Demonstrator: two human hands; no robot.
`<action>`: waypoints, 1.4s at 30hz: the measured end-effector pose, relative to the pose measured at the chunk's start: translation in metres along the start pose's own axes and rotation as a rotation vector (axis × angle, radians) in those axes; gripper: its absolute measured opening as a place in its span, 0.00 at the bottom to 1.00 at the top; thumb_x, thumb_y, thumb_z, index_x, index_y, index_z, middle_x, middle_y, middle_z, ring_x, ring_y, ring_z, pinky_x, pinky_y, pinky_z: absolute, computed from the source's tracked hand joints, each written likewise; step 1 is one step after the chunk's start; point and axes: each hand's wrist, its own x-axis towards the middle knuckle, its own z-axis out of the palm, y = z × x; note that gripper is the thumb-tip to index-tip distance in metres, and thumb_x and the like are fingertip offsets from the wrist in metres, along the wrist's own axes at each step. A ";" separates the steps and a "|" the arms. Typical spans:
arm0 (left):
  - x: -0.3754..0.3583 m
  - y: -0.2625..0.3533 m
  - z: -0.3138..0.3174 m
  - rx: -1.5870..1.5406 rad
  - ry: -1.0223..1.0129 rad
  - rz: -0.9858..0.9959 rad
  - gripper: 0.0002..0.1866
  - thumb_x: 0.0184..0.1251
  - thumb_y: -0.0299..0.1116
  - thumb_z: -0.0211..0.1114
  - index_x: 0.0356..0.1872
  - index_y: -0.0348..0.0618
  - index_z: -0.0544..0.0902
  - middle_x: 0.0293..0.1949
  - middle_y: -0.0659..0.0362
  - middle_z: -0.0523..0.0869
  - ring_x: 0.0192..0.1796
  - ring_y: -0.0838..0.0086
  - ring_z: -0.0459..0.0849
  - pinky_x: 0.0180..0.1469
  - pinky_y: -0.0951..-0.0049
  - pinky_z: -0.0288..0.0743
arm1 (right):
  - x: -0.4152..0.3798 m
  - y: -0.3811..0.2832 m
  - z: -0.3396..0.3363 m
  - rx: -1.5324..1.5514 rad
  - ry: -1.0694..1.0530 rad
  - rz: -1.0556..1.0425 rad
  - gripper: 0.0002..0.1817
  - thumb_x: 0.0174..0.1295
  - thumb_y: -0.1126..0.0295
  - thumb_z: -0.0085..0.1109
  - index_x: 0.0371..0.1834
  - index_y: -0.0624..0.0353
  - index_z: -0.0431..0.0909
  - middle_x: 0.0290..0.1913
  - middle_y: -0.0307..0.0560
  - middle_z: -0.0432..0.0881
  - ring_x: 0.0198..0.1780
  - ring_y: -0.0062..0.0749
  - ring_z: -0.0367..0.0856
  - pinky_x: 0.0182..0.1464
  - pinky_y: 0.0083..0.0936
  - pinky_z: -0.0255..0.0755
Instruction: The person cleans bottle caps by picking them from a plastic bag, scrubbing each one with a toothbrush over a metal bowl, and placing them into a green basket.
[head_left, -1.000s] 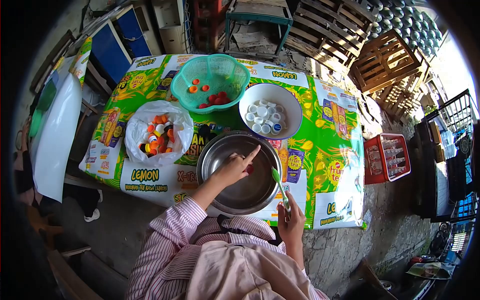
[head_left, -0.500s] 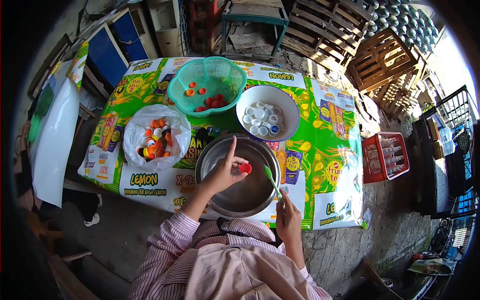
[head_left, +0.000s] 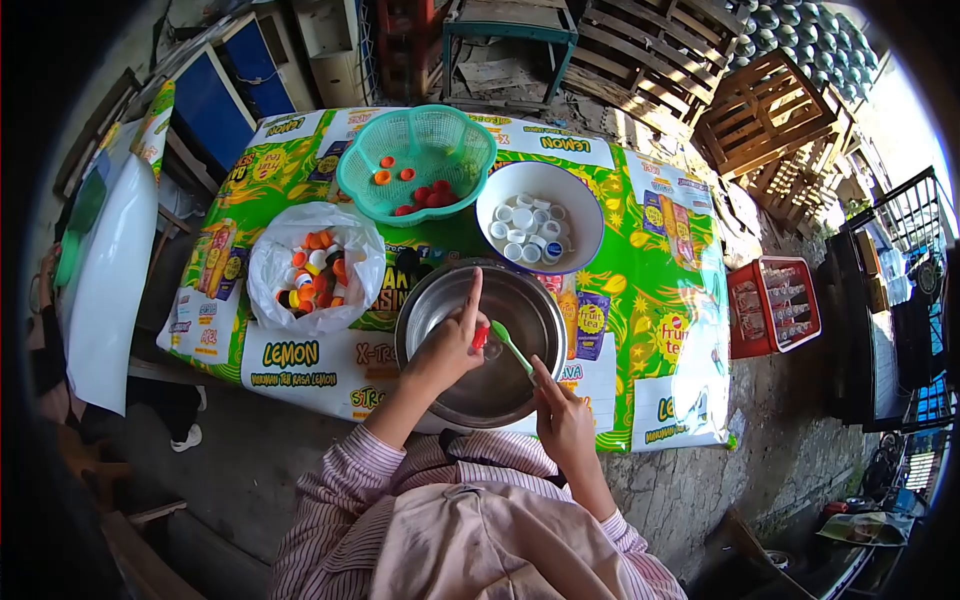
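Red cap [head_left: 480,337] is, in the head view, in your left hand [head_left: 448,352], over the steel basin [head_left: 500,397]; your thumb side is clamped on it, while your index finger points out straight, toward the far side of the table. Your right hand [head_left: 565,420] comes in from the near right edge of the basin; its fingers are closed on the handle of a green-and-white brush [head_left: 515,350], which slants up and left over the basin; the green head is just beside the cap, though you cannot tell from here whether the two touch.

Beyond the basin, to your right, is a white bowl [head_left: 575,197] with a blue rim, holding white caps [head_left: 523,218]; left of it is a teal colander [head_left: 435,140], with orange caps [head_left: 387,177] lying apart from a cluster of red caps [head_left: 430,196]; to the left of the basin is an open plastic bag [head_left: 350,305] of mixed caps [head_left: 318,272], orange, white, yellow and dark. All of these sit on a green-and-white printed tablecloth [head_left: 645,290]; past its right edge is a red crate [head_left: 812,305] on the ground; at your far left, a person's white shoe [head_left: 187,437] shows on the floor.
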 end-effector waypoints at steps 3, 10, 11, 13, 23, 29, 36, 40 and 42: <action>0.011 0.002 -0.004 0.142 -0.141 -0.003 0.58 0.44 0.19 0.67 0.71 0.46 0.34 0.35 0.54 0.82 0.34 0.62 0.82 0.40 0.67 0.76 | -0.002 0.009 0.002 0.014 0.036 -0.023 0.27 0.61 0.72 0.50 0.66 0.43 0.64 0.26 0.54 0.78 0.23 0.48 0.78 0.23 0.41 0.69; 0.024 -0.003 -0.006 -0.273 -0.151 -0.014 0.60 0.44 0.20 0.71 0.71 0.48 0.34 0.39 0.54 0.81 0.37 0.72 0.81 0.45 0.72 0.76 | -0.006 0.007 -0.001 -0.010 0.048 0.026 0.27 0.62 0.73 0.50 0.66 0.44 0.64 0.28 0.55 0.78 0.24 0.50 0.78 0.25 0.41 0.69; 0.024 -0.005 -0.004 -0.456 -0.103 0.014 0.59 0.46 0.21 0.71 0.71 0.49 0.33 0.40 0.54 0.81 0.38 0.73 0.81 0.47 0.72 0.76 | -0.006 0.009 0.000 0.054 0.094 0.012 0.27 0.62 0.73 0.50 0.66 0.44 0.64 0.29 0.56 0.79 0.25 0.51 0.78 0.26 0.42 0.70; 0.020 -0.003 -0.005 -0.555 -0.116 -0.003 0.58 0.48 0.22 0.72 0.71 0.49 0.34 0.41 0.54 0.80 0.42 0.73 0.81 0.51 0.70 0.76 | -0.005 0.007 -0.001 0.120 0.145 0.000 0.27 0.62 0.73 0.50 0.66 0.45 0.64 0.30 0.57 0.79 0.25 0.51 0.78 0.27 0.42 0.70; -0.006 -0.025 -0.001 -0.666 0.014 -0.030 0.57 0.44 0.17 0.73 0.70 0.47 0.40 0.38 0.56 0.76 0.46 0.69 0.82 0.52 0.70 0.77 | -0.004 -0.001 0.004 0.150 0.014 0.023 0.27 0.61 0.74 0.50 0.65 0.44 0.65 0.29 0.57 0.79 0.25 0.51 0.78 0.26 0.41 0.70; -0.010 -0.027 -0.003 -0.647 0.043 -0.050 0.57 0.42 0.19 0.74 0.70 0.45 0.41 0.39 0.56 0.76 0.46 0.69 0.82 0.52 0.69 0.78 | -0.004 -0.006 0.001 0.138 -0.039 0.075 0.29 0.58 0.78 0.51 0.65 0.46 0.64 0.30 0.58 0.80 0.27 0.52 0.79 0.29 0.40 0.71; -0.009 -0.023 -0.005 -0.568 0.078 -0.015 0.58 0.40 0.21 0.76 0.70 0.42 0.43 0.37 0.56 0.77 0.46 0.68 0.82 0.50 0.71 0.79 | -0.004 -0.004 0.006 0.130 -0.006 0.038 0.26 0.62 0.72 0.51 0.65 0.44 0.65 0.31 0.55 0.81 0.25 0.49 0.80 0.25 0.40 0.72; -0.009 -0.019 -0.007 -0.617 0.096 -0.027 0.58 0.40 0.22 0.77 0.70 0.42 0.44 0.37 0.56 0.77 0.44 0.69 0.82 0.49 0.72 0.79 | -0.006 -0.003 0.012 0.137 -0.049 -0.006 0.26 0.61 0.72 0.52 0.65 0.44 0.65 0.31 0.55 0.81 0.25 0.50 0.80 0.25 0.40 0.72; -0.009 -0.019 -0.008 -0.578 0.103 -0.018 0.58 0.40 0.22 0.77 0.70 0.42 0.43 0.37 0.56 0.77 0.44 0.70 0.82 0.49 0.72 0.79 | -0.004 0.000 0.010 0.123 0.016 0.030 0.26 0.61 0.72 0.52 0.65 0.43 0.65 0.29 0.54 0.80 0.24 0.50 0.79 0.25 0.40 0.71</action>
